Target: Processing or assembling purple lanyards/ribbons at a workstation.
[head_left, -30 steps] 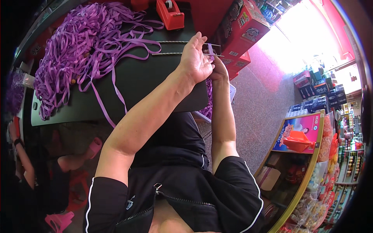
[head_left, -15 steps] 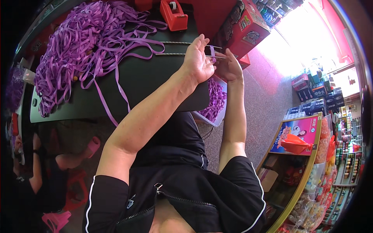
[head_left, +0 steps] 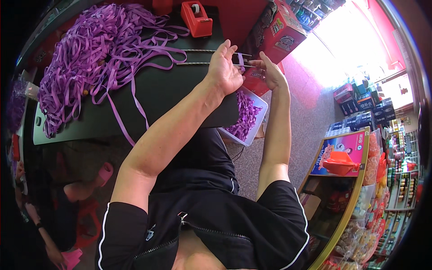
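Observation:
Two thin twisted metal rods [head_left: 192,63] run side by side above the far right part of the black table. A short purple ribbon piece [head_left: 241,62] bridges them near their right ends. Across the rods lies my left hand [head_left: 224,71], palm toward the right and fingers spread, just left of that piece. My right hand [head_left: 272,75] is beside the rod ends, thumb apart from fingers that reach toward the rods; I see nothing held in it. A large heap of purple ribbon [head_left: 101,54] covers the table's left side, with loose strands trailing toward the rods and over the near edge.
A red tape dispenser [head_left: 196,20] stands at the back of the black table [head_left: 180,96]. Below its right end, a white bin [head_left: 261,118] holds purple ribbon pieces. A red box [head_left: 281,31] is beyond my right hand. Another person's arm [head_left: 81,191] shows at lower left.
My right hand has moved slightly right, away from my left hand and the ribbon piece. My left hand stays over the rods. At lower left the other person's arms have shifted.

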### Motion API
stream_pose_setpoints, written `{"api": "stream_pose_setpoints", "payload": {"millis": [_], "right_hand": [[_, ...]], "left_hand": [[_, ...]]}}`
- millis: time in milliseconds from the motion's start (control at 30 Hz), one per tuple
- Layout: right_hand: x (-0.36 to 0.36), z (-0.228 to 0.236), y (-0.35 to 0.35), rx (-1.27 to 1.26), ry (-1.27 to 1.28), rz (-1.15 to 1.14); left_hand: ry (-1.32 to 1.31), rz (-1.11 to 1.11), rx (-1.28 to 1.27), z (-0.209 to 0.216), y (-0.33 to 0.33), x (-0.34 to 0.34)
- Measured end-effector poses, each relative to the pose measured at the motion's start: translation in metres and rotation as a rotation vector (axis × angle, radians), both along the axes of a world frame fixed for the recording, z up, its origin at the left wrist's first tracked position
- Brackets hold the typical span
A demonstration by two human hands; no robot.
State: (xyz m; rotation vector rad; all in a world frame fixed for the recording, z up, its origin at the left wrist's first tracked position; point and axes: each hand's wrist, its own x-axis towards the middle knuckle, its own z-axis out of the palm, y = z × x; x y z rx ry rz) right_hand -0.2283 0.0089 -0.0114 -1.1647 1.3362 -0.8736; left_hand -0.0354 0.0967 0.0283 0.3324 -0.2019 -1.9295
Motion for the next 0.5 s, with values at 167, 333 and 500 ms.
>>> {"api": "stream_pose_setpoints", "payload": {"millis": [167, 333, 500], "right_hand": [[0.009, 0.004, 0.008, 0.028, -0.056, 0.001], [0.003, 0.003, 0.004, 0.010, -0.149, 0.026], [0.003, 0.000, -0.002, 0.035, -0.283, 0.047]], "left_hand": [[0.006, -0.004, -0.022, -0.004, -0.001, 0.003], [-0.043, -0.001, 0.001, -0.001, -0.001, 0.000], [-0.031, -0.007, -0.019, -0.002, 0.000, 0.002]]}}
